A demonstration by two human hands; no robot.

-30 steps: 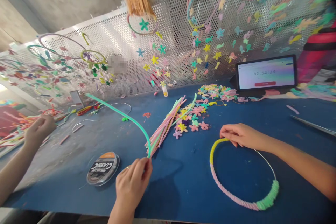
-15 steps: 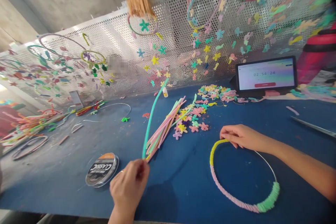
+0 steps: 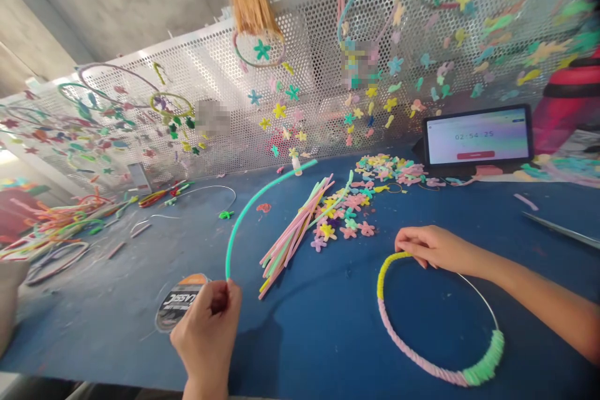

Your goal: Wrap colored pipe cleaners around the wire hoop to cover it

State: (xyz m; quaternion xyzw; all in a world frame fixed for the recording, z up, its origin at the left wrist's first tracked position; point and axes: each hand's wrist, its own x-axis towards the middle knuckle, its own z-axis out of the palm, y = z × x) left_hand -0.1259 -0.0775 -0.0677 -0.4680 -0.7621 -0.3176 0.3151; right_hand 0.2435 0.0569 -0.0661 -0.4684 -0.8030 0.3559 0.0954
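Note:
My left hand (image 3: pixel 206 325) pinches the lower end of a teal pipe cleaner (image 3: pixel 246 209), which arcs up and to the right. My right hand (image 3: pixel 424 245) is closed on the yellow-wrapped top of a wire ring (image 3: pixel 391 340). The ring has yellow, pink and mint green wrapped sections and a bare wire stretch at its right. Between the hands lies a bundle of pink, green and yellow pipe cleaners (image 3: pixel 297 231). Beside that bundle are several small fuzzy flowers (image 3: pixel 349 212). My left hand partly covers a round spool (image 3: pixel 173 312).
A tablet (image 3: pixel 478 135) showing a timer stands at the back right, near a red bottle (image 3: pixel 562 97). Scissors (image 3: pixel 562 229) lie at the right. More pipe cleaners (image 3: pixel 60 219) are heaped at the left. Behind the table, decorated hoops hang before a perforated metal panel (image 3: pixel 319 75).
My left hand has moved left, over the spool, carrying the teal pipe cleaner away from the bundle. The pipe cleaner now bends further right. My right hand still holds the ring.

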